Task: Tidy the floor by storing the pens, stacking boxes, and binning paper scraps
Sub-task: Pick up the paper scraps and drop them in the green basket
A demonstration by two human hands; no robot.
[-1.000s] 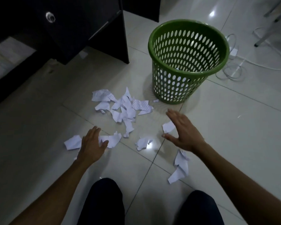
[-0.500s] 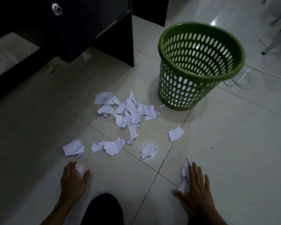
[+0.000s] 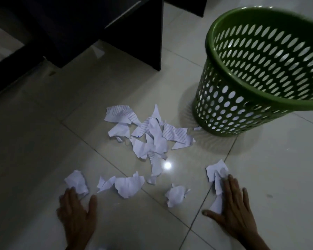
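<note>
Torn white paper scraps lie on the tiled floor, with a main pile (image 3: pixel 152 134) in the middle and loose pieces nearer me. My left hand (image 3: pixel 76 212) lies flat on the floor, fingertips touching a crumpled scrap (image 3: pixel 77 181). My right hand (image 3: pixel 231 208) is flat with straight fingers pressing on a long scrap (image 3: pixel 218 188), whose far end meets another scrap (image 3: pixel 216 168). Between the hands sit a wide scrap (image 3: pixel 126 184) and a crumpled one (image 3: pixel 176 193). A green perforated bin (image 3: pixel 224 98) stands upright at the upper right. No pens or boxes are visible.
A dark desk or cabinet (image 3: pixel 98 29) stands at the upper left, its leg (image 3: pixel 152 42) reaching the floor close to the bin. A bright light reflection (image 3: pixel 167 165) shows on the glossy tile.
The view has closed in on the scraps and bin. Both hands slid forward along the floor; the right pushed its scrap up against another, and the left reached the crumpled scrap.
</note>
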